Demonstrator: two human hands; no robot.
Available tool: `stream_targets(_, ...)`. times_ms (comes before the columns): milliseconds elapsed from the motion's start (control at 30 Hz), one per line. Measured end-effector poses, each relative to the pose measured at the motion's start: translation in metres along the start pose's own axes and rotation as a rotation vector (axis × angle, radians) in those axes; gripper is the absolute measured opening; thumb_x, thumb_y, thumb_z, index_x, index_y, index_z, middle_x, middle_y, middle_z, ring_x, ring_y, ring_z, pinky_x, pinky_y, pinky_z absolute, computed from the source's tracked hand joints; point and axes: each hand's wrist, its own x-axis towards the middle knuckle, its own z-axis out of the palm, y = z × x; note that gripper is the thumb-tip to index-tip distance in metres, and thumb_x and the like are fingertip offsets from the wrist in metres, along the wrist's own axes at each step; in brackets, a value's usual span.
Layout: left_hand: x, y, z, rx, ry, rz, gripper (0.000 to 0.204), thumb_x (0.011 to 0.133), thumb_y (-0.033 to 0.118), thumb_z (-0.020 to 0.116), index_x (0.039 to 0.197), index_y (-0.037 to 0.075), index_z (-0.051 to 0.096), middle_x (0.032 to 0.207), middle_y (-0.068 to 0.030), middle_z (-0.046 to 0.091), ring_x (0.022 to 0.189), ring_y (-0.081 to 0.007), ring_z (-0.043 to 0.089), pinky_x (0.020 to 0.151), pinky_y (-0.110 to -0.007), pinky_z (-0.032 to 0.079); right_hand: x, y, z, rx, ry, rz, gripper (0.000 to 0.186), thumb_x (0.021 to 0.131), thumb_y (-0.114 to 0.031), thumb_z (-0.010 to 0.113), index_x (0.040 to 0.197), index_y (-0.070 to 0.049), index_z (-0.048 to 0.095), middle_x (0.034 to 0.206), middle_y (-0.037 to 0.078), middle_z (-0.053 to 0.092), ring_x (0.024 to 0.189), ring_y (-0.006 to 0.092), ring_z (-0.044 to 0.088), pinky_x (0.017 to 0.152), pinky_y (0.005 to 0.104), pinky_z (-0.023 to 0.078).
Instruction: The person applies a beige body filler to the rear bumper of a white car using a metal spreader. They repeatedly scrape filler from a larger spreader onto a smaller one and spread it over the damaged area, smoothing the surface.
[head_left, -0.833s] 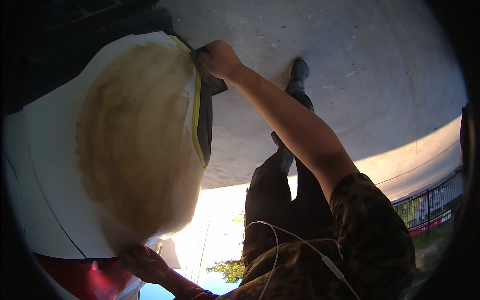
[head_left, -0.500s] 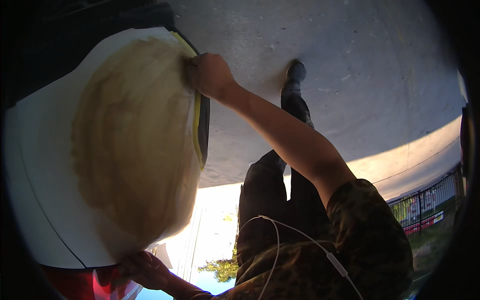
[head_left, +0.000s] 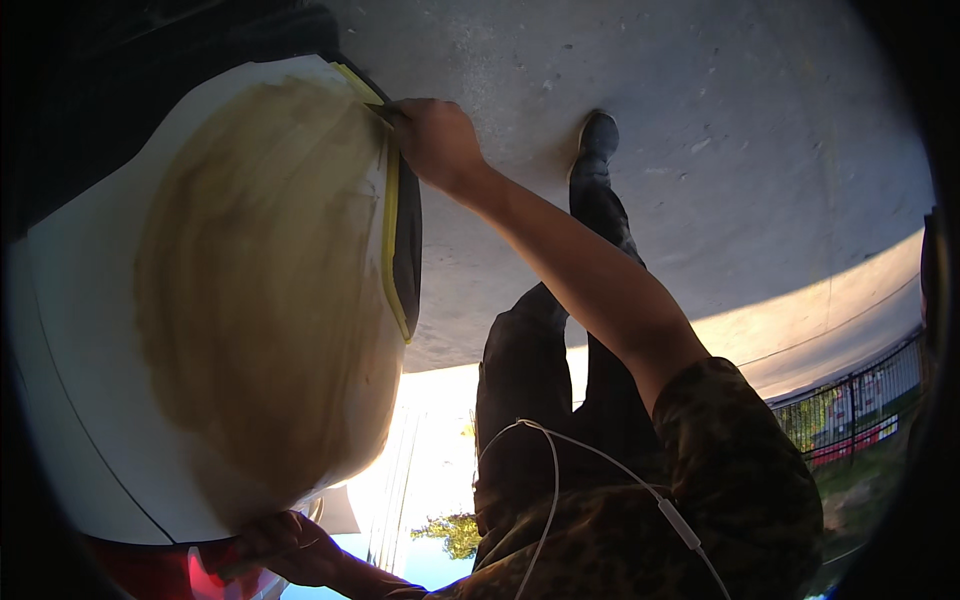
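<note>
A white car body panel (head_left: 80, 350) fills the left side, with a large brown, smeared, matte patch (head_left: 260, 290) across it. Yellow tape (head_left: 391, 250) runs down the panel's right edge, beside dark trim (head_left: 408, 225). At the top of that edge my right hand (head_left: 438, 145) is closed, pinching a thin dark sheet (head_left: 379, 113) whose corner lies over the tape; its kind is hard to make out. Low on the panel my left hand (head_left: 285, 548) rests in shadow at the border with the red tail light (head_left: 150, 568), its fingers extended.
Grey concrete floor (head_left: 720, 150) stretches beyond the car, where my dark shoe (head_left: 599, 132) stands. A white earphone cable (head_left: 600, 470) hangs across my patterned shirt and dark trousers. A metal fence (head_left: 860, 405) lies far right. Dark car parts (head_left: 120, 110) border the panel's top left.
My right hand has shifted slightly up and right, off the brown patch onto the taped edge, and the dark sheet's corner now shows. My left hand stays by the tail light.
</note>
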Motion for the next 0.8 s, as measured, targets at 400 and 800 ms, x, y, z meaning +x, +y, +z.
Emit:
stream_targets(400,0.007,0.007,-0.012,0.055,-0.057,0.047,0.023,0.113,0.033,0.044,0.098,0.017,0.049,0.074,0.0070,0.027,0.060,-0.0067,0.029,0.060,-0.023,0.038,-0.064,-0.016,-0.023,0.155,0.114,-0.095,0.026,0.090,-0.011,0.062,0.111,-0.003,0.074,0.101,0.018,0.073,0.091,0.0374,0.070,0.082,0.0464,0.057)
stream_targets(800,0.004,0.002,-0.002,-0.028,-0.197,0.009,0.020,0.111,0.033,0.048,0.114,0.018,0.060,0.080,0.0067,0.042,0.066,-0.0071,0.043,0.064,-0.023,0.043,-0.053,-0.001,0.009,0.184,0.116,-0.195,0.025,0.090,-0.005,0.061,0.111,-0.004,0.073,0.102,0.017,0.074,0.091,0.0389,0.070,0.081,0.0459,0.058)
